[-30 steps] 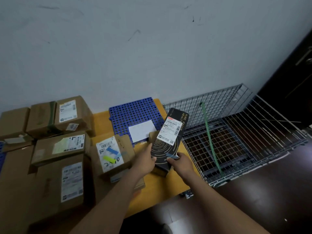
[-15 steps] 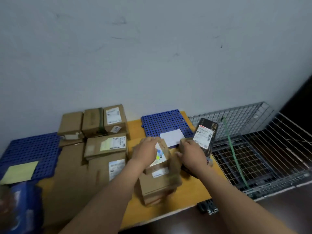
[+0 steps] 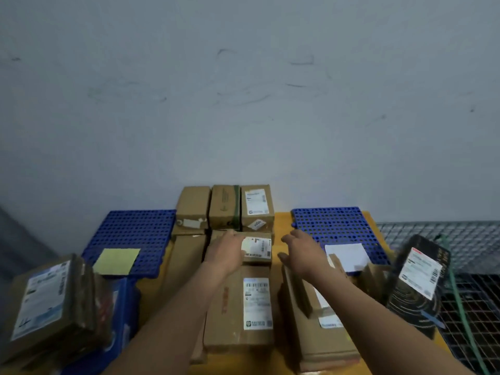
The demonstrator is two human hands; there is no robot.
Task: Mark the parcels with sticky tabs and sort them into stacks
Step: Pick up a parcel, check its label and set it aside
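Note:
Several brown cardboard parcels lie on a yellow table [image 3: 281,223]. My left hand [image 3: 226,251] rests on a small labelled parcel [image 3: 258,249] in the middle row, fingers over its left end. My right hand [image 3: 301,253] hovers open just right of that parcel, above a stack of brown parcels [image 3: 319,331]. A black box with a white label [image 3: 418,282] leans at the right table edge, with nobody holding it. A long labelled parcel [image 3: 240,309] lies between my forearms. Three parcels [image 3: 224,207] stand at the back by the wall.
Two blue perforated mats lie on the table, the left mat [image 3: 130,231] with a yellow sheet [image 3: 116,261], the right mat [image 3: 330,226] with a white sheet [image 3: 347,255]. A wire cage [image 3: 460,266] stands to the right. A labelled parcel [image 3: 51,307] sits at the near left.
My right hand let go of the black box, which now leans at the right. Both hands moved left and forward to the middle parcels. The view swung left.

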